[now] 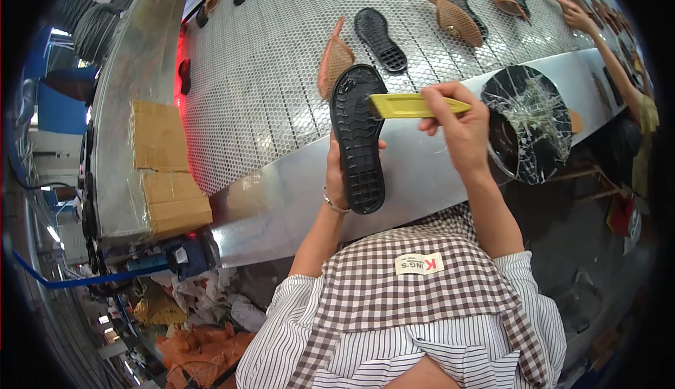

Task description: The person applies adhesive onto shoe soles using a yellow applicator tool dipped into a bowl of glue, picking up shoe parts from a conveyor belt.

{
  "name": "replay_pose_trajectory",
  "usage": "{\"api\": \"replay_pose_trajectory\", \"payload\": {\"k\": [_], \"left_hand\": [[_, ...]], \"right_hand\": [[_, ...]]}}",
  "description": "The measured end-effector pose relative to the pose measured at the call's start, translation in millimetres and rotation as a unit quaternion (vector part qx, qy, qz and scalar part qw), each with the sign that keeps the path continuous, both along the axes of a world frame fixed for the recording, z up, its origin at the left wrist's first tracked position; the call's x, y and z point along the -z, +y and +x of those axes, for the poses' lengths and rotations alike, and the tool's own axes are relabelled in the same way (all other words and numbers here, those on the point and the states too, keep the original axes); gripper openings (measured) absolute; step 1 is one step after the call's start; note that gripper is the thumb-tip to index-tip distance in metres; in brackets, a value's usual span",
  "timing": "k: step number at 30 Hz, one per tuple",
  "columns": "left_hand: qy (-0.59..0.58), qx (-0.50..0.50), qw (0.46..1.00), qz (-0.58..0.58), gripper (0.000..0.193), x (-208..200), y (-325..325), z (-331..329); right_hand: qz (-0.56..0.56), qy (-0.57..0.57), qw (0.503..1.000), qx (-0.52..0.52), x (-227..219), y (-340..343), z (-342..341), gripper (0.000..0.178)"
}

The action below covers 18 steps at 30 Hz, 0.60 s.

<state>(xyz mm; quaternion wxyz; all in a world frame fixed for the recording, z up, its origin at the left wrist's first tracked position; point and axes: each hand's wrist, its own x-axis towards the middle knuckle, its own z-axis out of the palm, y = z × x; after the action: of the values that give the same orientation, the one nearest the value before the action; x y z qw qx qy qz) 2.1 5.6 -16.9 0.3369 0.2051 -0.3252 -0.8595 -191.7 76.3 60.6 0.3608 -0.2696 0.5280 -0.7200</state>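
My left hand (335, 171) is wrapped round a black shoe sole (358, 146) from beneath, with fingers showing at both sides. The sole is held above the metal ledge, its ridged, gridded face toward me and a wet shine near the toe. My right hand (458, 122) pinches a yellow-handled brush (402, 106), whose dark tip touches the sole's upper half. To the right of that hand stands a round black container (529, 125) crossed by whitish, stringy dried strands. Just behind the held sole lies a tan woven shoe upper (336, 62).
A wide mesh conveyor (267, 94) carries another black sole (380, 40) and several woven uppers (455, 20). Along its near side runs a smooth metal ledge (274, 213). Cardboard (160, 136) covers the left frame. At far right, another person's hand (578, 18) holds a pinkish piece.
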Motion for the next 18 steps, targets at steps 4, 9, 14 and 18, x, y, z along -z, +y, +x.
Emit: {"api": "replay_pose_trajectory", "payload": {"k": [4,9,14,18], "left_hand": [[-0.030,0.013,0.999,-0.028,0.053,-2.8,8.0,-5.7],[-0.060,0.026,0.997,-0.041,0.059,2.0,11.2,-4.6],[-0.045,0.053,0.997,-0.034,0.053,8.0,10.6,-2.9],[-0.037,0.046,0.998,0.019,0.052,8.1,11.9,-2.2]], "right_hand": [[-0.001,-0.002,1.000,-0.018,7.1,-10.3,1.6,0.017],[0.006,0.003,0.999,-0.033,21.7,-17.3,-1.1,0.018],[-0.002,0.016,0.999,0.040,35.8,-17.1,-13.1,0.017],[0.017,0.114,0.990,0.076,30.5,-10.6,-14.8,0.016]]}}
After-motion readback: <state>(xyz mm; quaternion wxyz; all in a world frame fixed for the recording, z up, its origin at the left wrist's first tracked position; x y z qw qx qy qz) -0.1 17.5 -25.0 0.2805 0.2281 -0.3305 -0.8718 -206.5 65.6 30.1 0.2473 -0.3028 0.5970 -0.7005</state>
